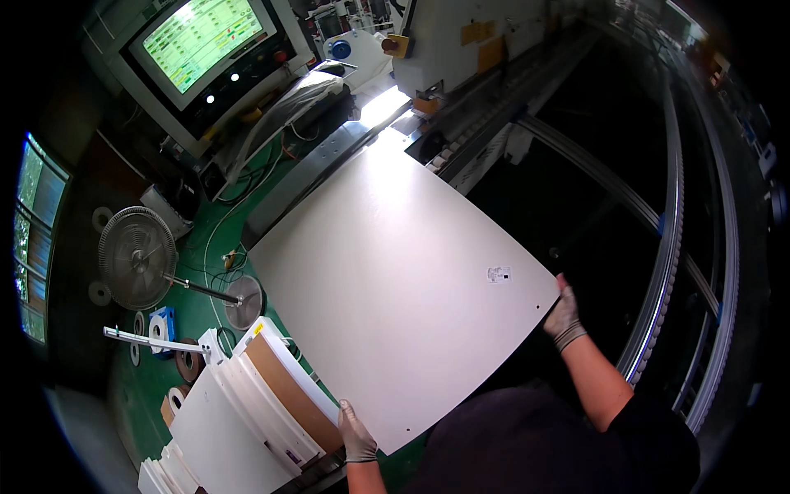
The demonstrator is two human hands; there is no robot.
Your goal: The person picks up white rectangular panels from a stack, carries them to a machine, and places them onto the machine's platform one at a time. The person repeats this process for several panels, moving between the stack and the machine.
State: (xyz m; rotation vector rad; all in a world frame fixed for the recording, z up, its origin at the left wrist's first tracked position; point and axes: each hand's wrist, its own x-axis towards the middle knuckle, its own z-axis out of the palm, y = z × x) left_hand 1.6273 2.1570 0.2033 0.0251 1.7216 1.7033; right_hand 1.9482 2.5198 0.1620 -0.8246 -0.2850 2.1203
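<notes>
A large white panel (395,280) fills the middle of the head view, with a small label (499,275) near its right side and a small dark hole by each of its two near corners. My left hand (356,432), in a light glove, grips the panel's near left corner. At the right corner my right hand (564,313), gloved too, holds the edge. Fingers of both hands are partly hidden beneath the board. The panel's far corner lies by a bright light at the machine.
Left of the panel stands a stack of white and brown boards (239,403). A pedestal fan (138,257) and rolls of edge tape (158,328) are on the green floor. A machine screen (202,41) is at upper left; metal rails (658,272) run along the right.
</notes>
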